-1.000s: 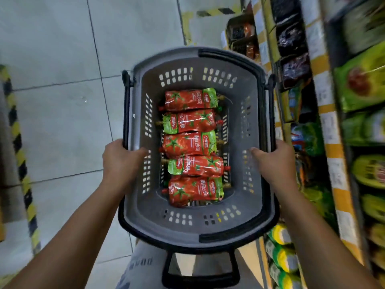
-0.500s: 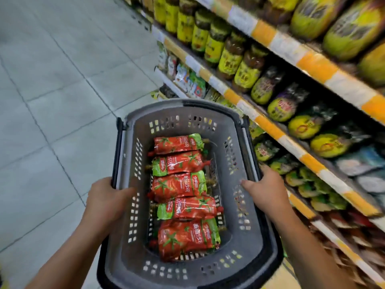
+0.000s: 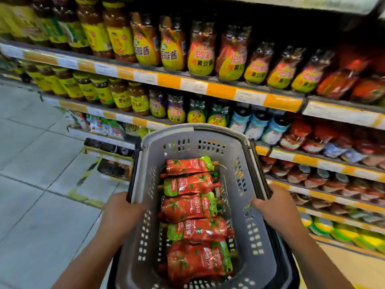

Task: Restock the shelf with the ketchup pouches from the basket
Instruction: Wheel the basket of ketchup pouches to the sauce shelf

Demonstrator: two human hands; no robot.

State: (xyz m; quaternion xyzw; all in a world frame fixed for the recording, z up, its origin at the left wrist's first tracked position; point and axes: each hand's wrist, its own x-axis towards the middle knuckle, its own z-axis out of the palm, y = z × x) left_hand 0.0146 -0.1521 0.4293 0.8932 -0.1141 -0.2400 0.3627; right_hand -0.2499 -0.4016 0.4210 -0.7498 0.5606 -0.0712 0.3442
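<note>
From where I sit, none of the restocking proper looks done yet: five ketchup pouches (image 3: 190, 207) lie flat in a row down the middle of the grey basket (image 3: 256, 243), which fills the lower centre of the frame, and I see no pouch out of it. My left hand (image 3: 119, 213) grips the basket's left rim with fingers curled over the edge, and my right hand (image 3: 275, 207) grips the right rim the same way, so both are clamped on the basket and neither holds a pouch. What is left, as I judge it, is everything: set the basket down or free one hand, then lift the pouches out one by one. The shelf (image 3: 281, 101) runs across the upper half of the frame in tiers with orange and white price strips; jars and pouches with yellow labels (image 3: 145, 46) crowd the upper left, and red packs (image 3: 358, 88) sit at the right edge, which may be where the ketchup belongs, though blur keeps me from reading them. Pale floor tiles (image 3: 31, 174) fill the left side, with a worn yellow and black marking near the base of the shelving.
</note>
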